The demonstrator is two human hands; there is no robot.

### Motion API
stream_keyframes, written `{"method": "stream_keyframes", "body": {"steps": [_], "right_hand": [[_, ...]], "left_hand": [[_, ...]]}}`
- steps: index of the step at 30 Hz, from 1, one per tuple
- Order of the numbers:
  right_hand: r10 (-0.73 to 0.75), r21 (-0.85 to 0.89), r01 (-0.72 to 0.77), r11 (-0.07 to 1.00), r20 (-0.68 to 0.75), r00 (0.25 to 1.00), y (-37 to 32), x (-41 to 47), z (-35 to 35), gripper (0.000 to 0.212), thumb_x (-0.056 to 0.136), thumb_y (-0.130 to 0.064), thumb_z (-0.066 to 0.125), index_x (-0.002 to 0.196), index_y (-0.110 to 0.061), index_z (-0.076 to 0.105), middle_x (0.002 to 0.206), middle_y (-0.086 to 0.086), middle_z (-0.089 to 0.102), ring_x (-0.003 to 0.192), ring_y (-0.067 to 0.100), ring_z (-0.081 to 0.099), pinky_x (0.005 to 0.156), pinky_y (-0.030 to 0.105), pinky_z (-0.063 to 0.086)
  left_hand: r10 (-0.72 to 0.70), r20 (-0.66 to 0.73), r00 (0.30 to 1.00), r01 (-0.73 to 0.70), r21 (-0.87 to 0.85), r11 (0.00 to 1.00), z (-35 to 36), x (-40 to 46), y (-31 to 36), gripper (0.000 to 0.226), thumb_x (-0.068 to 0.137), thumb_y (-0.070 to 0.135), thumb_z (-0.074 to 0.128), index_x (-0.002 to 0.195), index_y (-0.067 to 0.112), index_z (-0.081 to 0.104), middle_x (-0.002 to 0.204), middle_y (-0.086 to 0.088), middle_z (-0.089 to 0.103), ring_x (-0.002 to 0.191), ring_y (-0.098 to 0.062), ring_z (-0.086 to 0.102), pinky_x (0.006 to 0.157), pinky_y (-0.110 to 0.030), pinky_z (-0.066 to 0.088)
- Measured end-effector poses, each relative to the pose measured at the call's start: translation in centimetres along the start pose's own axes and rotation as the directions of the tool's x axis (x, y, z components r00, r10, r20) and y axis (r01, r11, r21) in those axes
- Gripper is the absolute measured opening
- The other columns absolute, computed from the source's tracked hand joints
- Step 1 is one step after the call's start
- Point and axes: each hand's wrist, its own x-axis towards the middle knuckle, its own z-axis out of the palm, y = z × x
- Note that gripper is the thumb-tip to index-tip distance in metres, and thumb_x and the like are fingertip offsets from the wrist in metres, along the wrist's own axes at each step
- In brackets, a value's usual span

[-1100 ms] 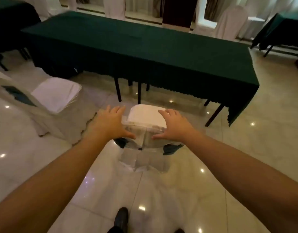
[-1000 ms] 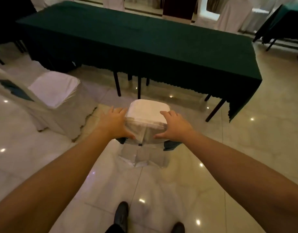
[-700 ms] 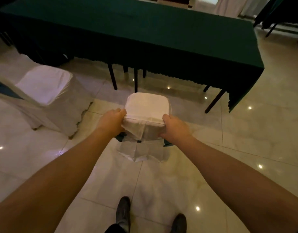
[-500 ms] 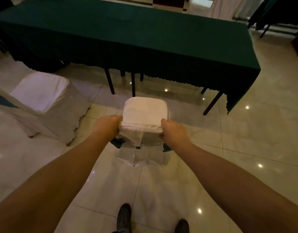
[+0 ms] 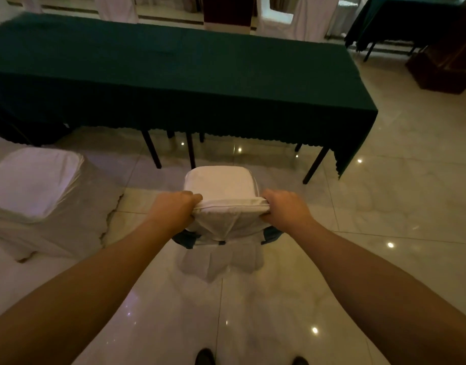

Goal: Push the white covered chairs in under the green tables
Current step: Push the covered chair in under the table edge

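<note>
Chair back btwn both hands (gripped).

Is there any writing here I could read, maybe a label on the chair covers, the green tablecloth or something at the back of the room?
None: no word, number, label or sign can be read.
The white covered chair in both hands is plain cloth.
The green table has a plain cloth too.
The dark panel at the back shows no legible text.
</note>
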Motion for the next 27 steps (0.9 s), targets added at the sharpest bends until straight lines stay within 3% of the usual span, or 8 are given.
{"method": "stream_keyframes", "body": {"steps": [5,10,18,27], "right_hand": [[0.038,0.000,-0.038,0.999,-0.074,0.997,2.4,1.3,-0.5,0.031,0.078,-0.036,0.077,0.098,-0.022,0.058,0.085,0.005,0.067,0.074,0.030,0.064,0.060,0.031,0.034],[0.068,-0.012,-0.069,0.998,-0.065,0.996,5.8,3.6,0.0,0.037,0.080,-0.042,0.073,0.085,-0.029,0.038,0.080,0.005,0.065,0.068,0.029,0.061,0.056,0.032,0.031],[0.096,0.007,-0.096,0.995,-0.047,0.994,14.8,9.6,-1.2,0.036,0.082,-0.045,0.069,0.085,-0.031,0.037,0.073,-0.003,0.052,0.059,0.020,0.041,0.050,0.030,0.026],[0.140,-0.001,-0.140,0.990,-0.013,0.990,25.6,17.5,-3.7,0.035,0.082,-0.046,0.068,0.080,-0.033,0.036,0.069,-0.010,0.043,0.064,0.017,0.050,0.058,0.033,0.037]], "left_hand": [[0.108,-0.109,0.988,-0.099,0.086,0.991,-1.6,2.7,0.5,0.026,0.086,0.042,0.069,0.106,0.032,0.056,0.079,0.006,0.050,0.062,-0.013,0.052,0.057,-0.026,0.042],[0.138,-0.095,0.986,-0.126,0.127,0.984,-3.2,7.0,1.9,0.024,0.090,0.039,0.064,0.109,0.030,0.053,0.090,0.002,0.060,0.069,-0.016,0.056,0.061,-0.028,0.046],[0.110,-0.106,0.988,-0.096,0.130,0.987,-6.4,17.2,5.8,0.027,0.088,0.043,0.067,0.110,0.031,0.056,0.094,0.000,0.066,0.076,-0.019,0.063,0.073,-0.034,0.054],[0.100,-0.098,0.990,-0.086,0.138,0.987,-10.8,29.3,10.7,0.032,0.090,0.042,0.066,0.118,0.031,0.054,0.104,-0.001,0.066,0.088,-0.020,0.064,0.083,-0.037,0.052]]}}
